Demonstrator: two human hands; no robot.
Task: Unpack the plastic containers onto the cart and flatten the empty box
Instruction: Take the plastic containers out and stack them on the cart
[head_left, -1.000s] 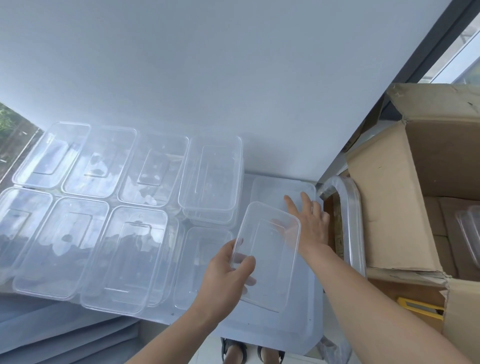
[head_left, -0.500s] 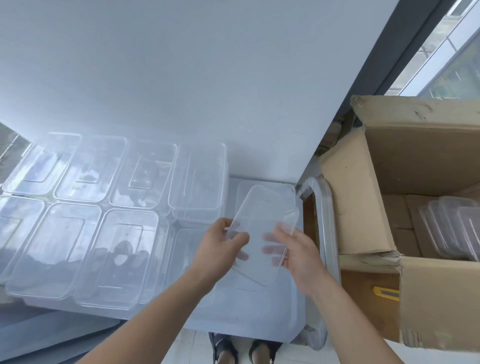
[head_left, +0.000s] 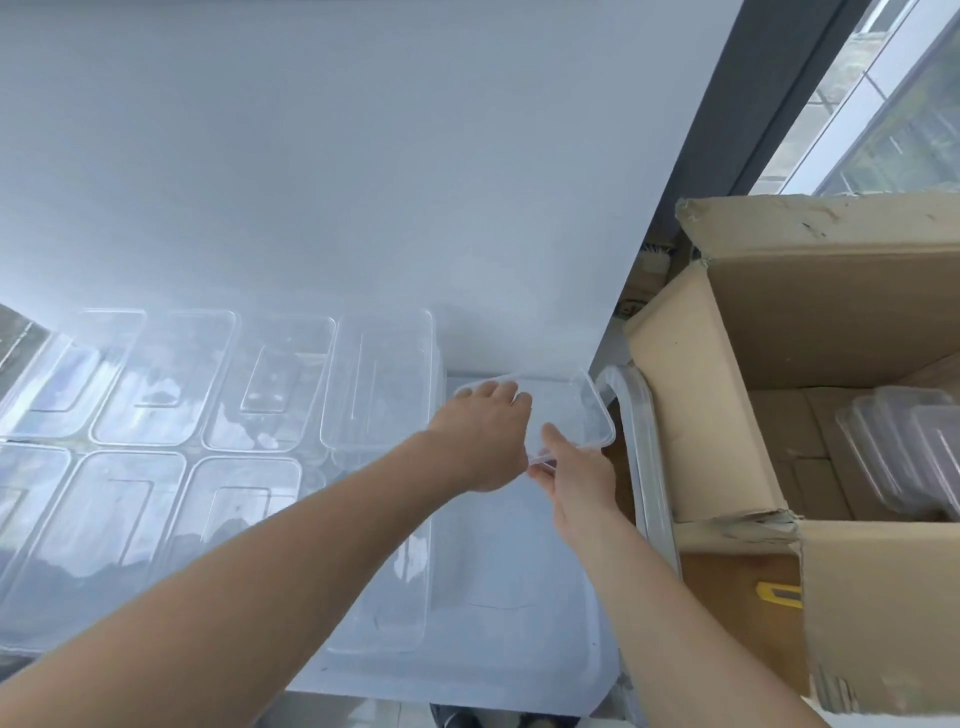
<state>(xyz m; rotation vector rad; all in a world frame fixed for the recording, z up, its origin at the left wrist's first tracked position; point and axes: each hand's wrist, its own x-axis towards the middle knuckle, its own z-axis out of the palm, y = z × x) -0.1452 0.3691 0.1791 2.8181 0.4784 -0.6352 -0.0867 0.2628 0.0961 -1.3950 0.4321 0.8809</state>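
Both hands — the left hand (head_left: 488, 436) spread on top, the right hand (head_left: 574, 467) pinching the near rim — grasp the clear container (head_left: 589, 415) at the cart's (head_left: 519, 670) far right corner, where its slippery, thin wall could slide off against the cart handle (head_left: 641, 467).

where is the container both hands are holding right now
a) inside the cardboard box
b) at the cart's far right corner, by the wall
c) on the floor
b: both the left hand and right hand grip the container at the cart's far right corner.
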